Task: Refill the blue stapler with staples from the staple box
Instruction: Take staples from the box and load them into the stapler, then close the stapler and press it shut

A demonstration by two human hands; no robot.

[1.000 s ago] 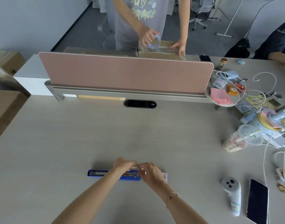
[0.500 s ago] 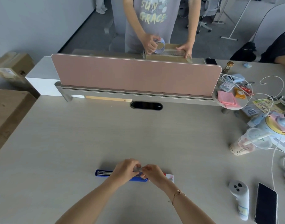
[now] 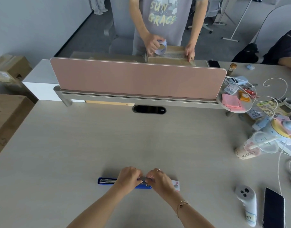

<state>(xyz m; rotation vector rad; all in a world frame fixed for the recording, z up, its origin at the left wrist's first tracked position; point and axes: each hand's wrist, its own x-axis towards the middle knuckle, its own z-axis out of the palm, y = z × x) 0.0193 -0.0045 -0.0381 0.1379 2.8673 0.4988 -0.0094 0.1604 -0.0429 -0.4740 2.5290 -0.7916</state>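
The blue stapler (image 3: 106,181) lies opened flat on the desk near me, its metal staple channel facing up at the left end. My left hand (image 3: 128,178) and my right hand (image 3: 158,179) meet just above the stapler's middle. Both pinch a small grey strip of staples (image 3: 143,179) between the fingertips. The white and red staple box (image 3: 176,185) lies on the desk to the right, mostly hidden behind my right hand.
A pink divider screen (image 3: 138,79) crosses the desk, and a person tapes a cardboard box behind it. To the right lie a white controller (image 3: 246,203), a black phone (image 3: 274,208), a drink cup (image 3: 250,148) and cables. Cardboard boxes (image 3: 8,122) stand at the left.
My hands have stayed together over the stapler, fingertips closing tighter on the staple strip. The head camera has tipped and shifted, so everything sits further right in view.
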